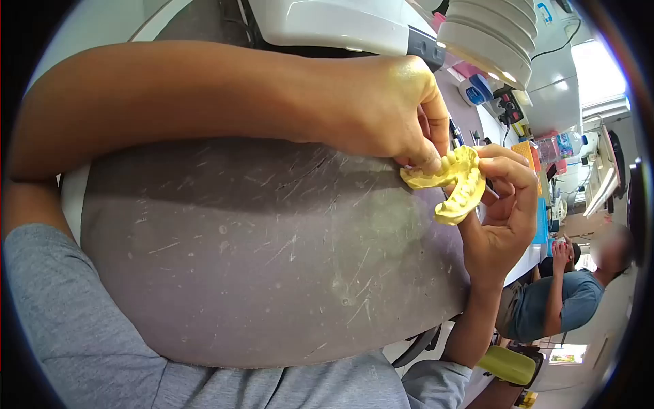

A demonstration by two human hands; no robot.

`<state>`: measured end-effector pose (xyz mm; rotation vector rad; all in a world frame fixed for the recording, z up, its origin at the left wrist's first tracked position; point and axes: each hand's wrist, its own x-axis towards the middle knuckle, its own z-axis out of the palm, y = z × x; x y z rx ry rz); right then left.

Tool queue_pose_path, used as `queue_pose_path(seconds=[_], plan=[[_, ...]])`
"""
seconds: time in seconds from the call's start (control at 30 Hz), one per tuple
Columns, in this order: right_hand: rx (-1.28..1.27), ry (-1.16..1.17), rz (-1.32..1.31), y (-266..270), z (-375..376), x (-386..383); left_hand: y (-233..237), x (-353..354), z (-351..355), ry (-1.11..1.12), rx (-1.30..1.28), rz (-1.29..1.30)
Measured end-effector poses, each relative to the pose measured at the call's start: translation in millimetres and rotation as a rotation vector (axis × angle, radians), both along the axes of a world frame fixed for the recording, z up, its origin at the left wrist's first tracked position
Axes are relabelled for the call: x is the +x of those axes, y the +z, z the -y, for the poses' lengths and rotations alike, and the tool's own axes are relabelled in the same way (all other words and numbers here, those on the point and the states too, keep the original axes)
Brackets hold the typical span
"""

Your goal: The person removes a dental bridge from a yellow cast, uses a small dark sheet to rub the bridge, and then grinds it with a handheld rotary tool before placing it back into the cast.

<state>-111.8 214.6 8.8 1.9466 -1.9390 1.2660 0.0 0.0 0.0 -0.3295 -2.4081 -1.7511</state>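
Note:
A yellow dental cast [465,192], horseshoe-shaped with a row of teeth, is held up beyond the far edge of the brown board. My right hand [507,204] grips it from the outer side, fingers bent around its back and thumb underneath. From the other side my left hand [398,109] reaches in with its back to the camera. Its thumb and fingers are pinched together against the teeth at one end of the cast. Whether something small sits between those fingertips is hidden. Yellow dust marks the left knuckles.
A scratched brown board [272,252] lies across my lap. Beside it are a white machine housing [334,24], a ribbed white lamp or hose head [490,37] and a blue-lidded jar [475,89]. Farther off are a plastic bottle [562,145] and a person in a blue shirt [558,303].

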Motion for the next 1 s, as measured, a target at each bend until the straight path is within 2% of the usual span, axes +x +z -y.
queue_pose_path(seconds=[0.1, 0.2, 0.63, 0.67, 1.0], plan=[[-0.003, -0.002, 0.076, -8, 0, 13, -2, 13, -2, 0.007, 0.02, 0.066], [-0.004, -0.015, 0.014, 0, 0, 4, -1, 4, -3, 0.037, -0.014, -0.027], [0.023, -0.038, 0.058, -8, 3, -15, -8, -18, 2, 0.036, -0.022, 0.0], [0.005, -0.014, 0.006, 0, -1, 1, -2, 1, -4, 0.057, -0.059, -0.058], [0.001, -0.019, 0.002, 0, 1, 2, -2, 2, -4, 0.101, -0.077, -0.08]])
